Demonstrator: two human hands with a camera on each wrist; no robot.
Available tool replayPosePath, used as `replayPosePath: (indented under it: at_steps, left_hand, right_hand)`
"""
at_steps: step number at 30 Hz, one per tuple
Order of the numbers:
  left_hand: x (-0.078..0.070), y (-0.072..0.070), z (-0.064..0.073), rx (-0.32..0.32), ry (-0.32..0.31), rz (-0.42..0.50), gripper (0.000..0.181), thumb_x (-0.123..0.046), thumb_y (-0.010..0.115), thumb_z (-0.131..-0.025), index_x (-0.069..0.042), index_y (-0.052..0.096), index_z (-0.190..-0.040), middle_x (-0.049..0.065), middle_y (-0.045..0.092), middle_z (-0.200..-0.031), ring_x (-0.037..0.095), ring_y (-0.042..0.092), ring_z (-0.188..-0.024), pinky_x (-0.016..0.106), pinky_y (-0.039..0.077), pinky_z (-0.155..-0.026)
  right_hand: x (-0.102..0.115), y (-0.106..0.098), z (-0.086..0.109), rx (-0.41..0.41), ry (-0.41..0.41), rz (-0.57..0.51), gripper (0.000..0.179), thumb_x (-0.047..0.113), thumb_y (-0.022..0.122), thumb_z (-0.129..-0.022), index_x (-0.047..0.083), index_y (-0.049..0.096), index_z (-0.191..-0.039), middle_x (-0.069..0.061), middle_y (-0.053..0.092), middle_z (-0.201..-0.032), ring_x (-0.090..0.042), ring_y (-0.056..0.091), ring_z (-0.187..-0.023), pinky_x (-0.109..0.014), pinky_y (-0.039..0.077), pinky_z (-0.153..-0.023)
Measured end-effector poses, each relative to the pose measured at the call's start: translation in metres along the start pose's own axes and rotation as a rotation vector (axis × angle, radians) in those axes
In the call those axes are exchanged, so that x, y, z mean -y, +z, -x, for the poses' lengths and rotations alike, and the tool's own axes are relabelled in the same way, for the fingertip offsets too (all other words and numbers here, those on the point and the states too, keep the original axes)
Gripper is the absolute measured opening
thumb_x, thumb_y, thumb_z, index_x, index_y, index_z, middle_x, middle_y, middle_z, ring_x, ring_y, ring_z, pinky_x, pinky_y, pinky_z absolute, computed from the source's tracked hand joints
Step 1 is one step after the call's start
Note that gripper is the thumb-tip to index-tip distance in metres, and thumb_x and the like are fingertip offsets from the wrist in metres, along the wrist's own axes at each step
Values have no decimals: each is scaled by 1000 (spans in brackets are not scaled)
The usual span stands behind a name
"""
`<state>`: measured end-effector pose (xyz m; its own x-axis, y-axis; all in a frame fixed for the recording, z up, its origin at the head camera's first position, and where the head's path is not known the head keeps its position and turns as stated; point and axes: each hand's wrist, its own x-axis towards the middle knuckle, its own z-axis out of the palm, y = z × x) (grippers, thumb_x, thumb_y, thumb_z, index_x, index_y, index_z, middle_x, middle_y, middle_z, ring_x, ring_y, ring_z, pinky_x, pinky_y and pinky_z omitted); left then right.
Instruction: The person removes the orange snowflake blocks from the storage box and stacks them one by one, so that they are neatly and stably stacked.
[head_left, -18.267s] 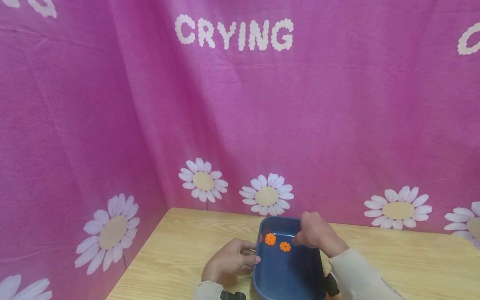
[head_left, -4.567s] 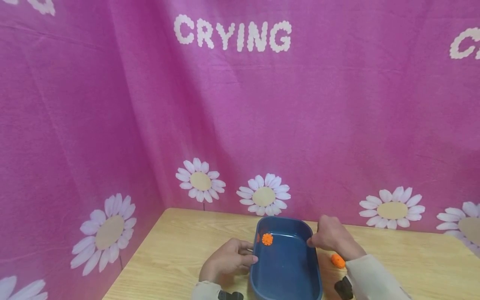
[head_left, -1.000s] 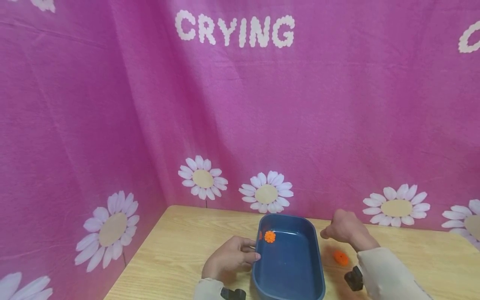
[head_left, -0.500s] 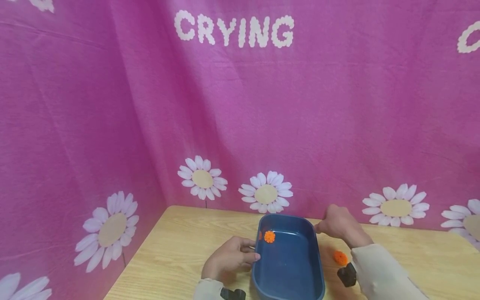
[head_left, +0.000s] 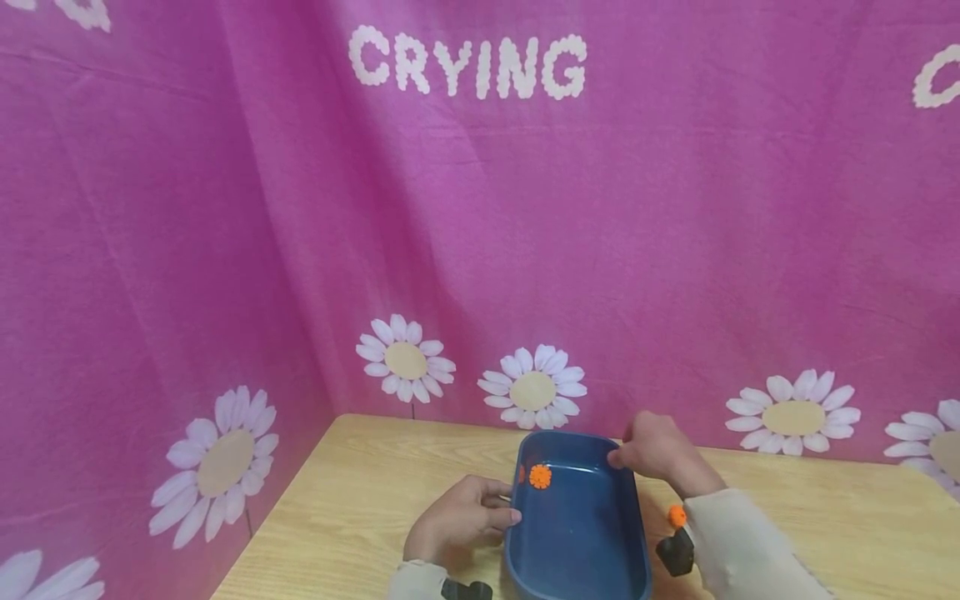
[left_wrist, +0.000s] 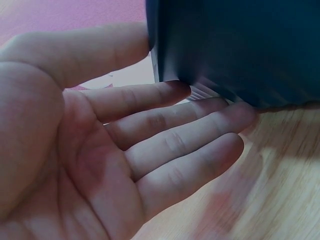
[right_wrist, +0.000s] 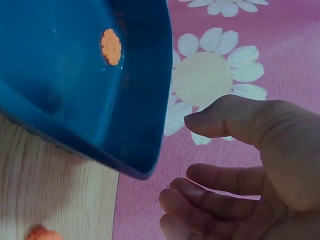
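A dark blue rectangular bin (head_left: 577, 550) stands on the table, with one orange flower-shaped disc (head_left: 540, 477) lying inside near its back left corner. My left hand (head_left: 461, 512) is at the bin's left side; in the left wrist view its fingers (left_wrist: 175, 145) are nearly straight and reach to the bin's lower edge. My right hand (head_left: 660, 450) is over the back right corner, its thumb overlapping the rim in the head view. The right wrist view shows its thumb and loosely bent fingers (right_wrist: 225, 180) apart, nothing between them. Right of the bin lies an orange piece (head_left: 677, 516), partly behind the right sleeve.
The wooden table (head_left: 360, 492) meets a pink cloth (head_left: 637, 208) printed with daisies and white letters, close behind the bin. Another pink cloth hangs along the left side. Black straps with small dark devices (head_left: 677, 552) sit on both wrists.
Eighteen seconds ago two orange discs lay in the bin; now one does. Over the last second my right hand has moved left from beside the bin to its rim. The left hand stays put.
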<state>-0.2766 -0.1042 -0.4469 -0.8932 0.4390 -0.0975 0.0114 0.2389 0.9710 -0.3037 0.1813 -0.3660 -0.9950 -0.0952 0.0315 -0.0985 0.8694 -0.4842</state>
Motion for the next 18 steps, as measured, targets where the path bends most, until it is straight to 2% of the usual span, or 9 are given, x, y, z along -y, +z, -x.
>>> replayPosePath:
  at_steps: [9,18]
  left_hand:
    - [1,-1,-1,3,1,6,37,-1,71,-90,5,64,-126,15,72,-105,29,71,-93,46,59,-82]
    - [2,-1,-2,14,-16,11,37,0,70,-90,4,64,-127,14,72,-105,29,71,-92,48,59,-83]
  right_hand:
    - [8,5,-4,23,-7,21,24,12,82,-79,-5,71,-92,-9,66,-78,-23,60,-70,-41,57,-64]
    - [16,12,-7,29,-27,24,23,13,81,-80,-4,70,-92,-8,63,-75,-22,60,-68,-41,58,-64]
